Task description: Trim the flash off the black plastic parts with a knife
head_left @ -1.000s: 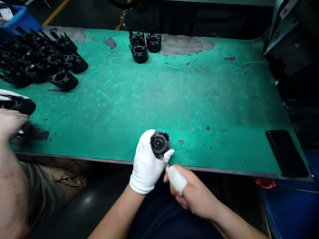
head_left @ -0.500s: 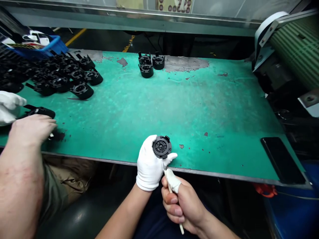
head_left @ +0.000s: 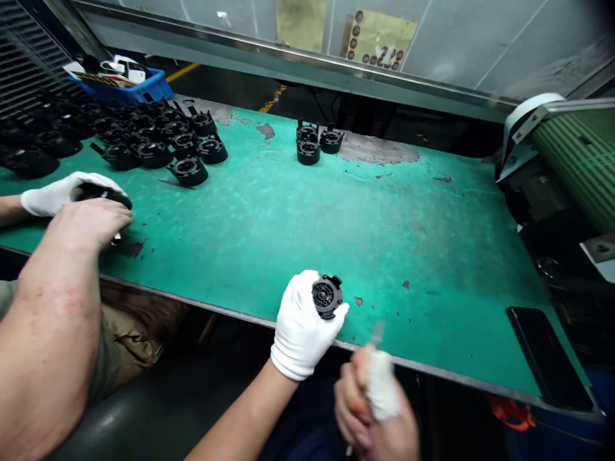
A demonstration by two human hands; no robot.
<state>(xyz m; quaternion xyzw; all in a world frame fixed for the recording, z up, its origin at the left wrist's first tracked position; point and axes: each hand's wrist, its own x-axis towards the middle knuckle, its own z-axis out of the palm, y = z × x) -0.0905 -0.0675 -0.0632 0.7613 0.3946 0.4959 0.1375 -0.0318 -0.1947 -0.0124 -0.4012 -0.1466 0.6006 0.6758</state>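
In a white glove, my left hand is closed around the side of a round black plastic part above the green bench's front edge. The part's ribbed face is turned up, and small tabs stick out at its rim. My right hand, bare but for a white cover on the thumb, is lower right of it, smeared by motion. Its fingers wrap a slim, pale-handled knife, whose blurred blade points up, apart from the part. Most of the handle is hidden in the fist.
Several black ring-shaped housings crowd the green bench at left, before a blue basket. Three more housings stand at the back. At left, a co-worker's hands hold a black part. A phone lies front right, below a green-belted conveyor.
My right hand has drawn the knife away from the black part, to the right. The left hand still holds the part, now slightly turned. The whole view has shifted and tilted.
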